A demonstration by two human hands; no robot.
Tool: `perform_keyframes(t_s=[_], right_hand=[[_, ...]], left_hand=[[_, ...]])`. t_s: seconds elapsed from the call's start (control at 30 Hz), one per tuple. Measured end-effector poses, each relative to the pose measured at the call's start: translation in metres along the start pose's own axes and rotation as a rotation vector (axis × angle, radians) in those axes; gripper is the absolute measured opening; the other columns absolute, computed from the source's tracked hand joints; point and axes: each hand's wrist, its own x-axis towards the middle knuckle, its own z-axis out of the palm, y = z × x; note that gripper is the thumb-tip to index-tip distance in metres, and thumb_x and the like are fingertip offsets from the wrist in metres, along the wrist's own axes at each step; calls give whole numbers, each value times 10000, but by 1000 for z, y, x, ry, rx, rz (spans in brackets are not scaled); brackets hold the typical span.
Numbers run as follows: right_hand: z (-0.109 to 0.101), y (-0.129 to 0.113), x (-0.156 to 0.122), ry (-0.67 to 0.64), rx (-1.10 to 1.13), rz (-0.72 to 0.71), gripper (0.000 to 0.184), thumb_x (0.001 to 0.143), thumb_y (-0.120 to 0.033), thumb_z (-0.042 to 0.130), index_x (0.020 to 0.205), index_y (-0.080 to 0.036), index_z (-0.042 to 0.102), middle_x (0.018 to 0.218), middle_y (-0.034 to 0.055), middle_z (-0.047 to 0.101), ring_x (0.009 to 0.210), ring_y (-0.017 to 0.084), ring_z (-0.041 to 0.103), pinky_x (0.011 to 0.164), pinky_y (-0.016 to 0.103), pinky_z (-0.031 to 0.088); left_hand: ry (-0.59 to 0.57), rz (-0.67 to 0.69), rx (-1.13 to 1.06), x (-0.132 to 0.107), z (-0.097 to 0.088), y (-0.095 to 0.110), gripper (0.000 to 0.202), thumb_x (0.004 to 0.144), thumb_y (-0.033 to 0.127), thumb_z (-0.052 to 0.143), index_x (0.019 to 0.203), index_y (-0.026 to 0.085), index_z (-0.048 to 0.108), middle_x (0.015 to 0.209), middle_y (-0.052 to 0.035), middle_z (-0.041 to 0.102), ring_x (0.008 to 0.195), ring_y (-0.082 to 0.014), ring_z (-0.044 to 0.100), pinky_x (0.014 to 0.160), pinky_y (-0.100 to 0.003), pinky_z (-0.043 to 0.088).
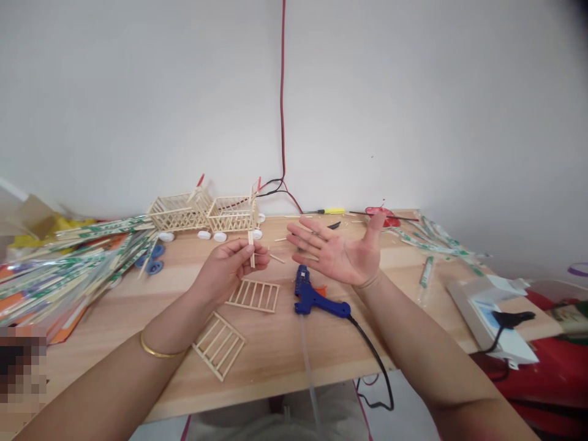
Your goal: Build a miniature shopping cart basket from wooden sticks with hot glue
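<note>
Short pale wooden sticks are pinched upright between the thumb and fingers of my left hand. My right hand is raised palm up with its fingers spread and nothing in it. Below it a blue hot glue gun lies on its side, with a clear glue stick sticking out toward me. Near my left hand rest two flat ladder-like stick frames, one just beneath it and another closer to me. Behind, two stick-built carts with white wheels stand end to end.
Wrapped chopsticks are heaped at the left beside blue wheels. More wrappers lie at the right, near a white box with a plugged-in cord. A yellow-handled tool lies by the wall. The glue gun's black cord drops over the front edge.
</note>
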Motion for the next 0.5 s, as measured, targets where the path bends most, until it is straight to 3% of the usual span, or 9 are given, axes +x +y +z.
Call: perform_keyframes(t_s=[0.23,0.5], right_hand=[[3,2,1,13,9,37,842,803,-772,125,1453,-250,239,1505,100,309,1339,237,354,977,416,390],[-1,10,1,-118,325,1,1100,598,-921,28,1372,-234,403,1514,91,289,1364,287,296,1035,461,327]], left_hand=[[-11,-10,-26,0,-1,0,146,749,270,698,804,137,673,838,-55,697,710,-146,668,758,-351,544],[-32,-27,-48,-1,0,1,190,726,290,727,810,125,685,841,-57,693,726,-161,663,744,-333,540]])
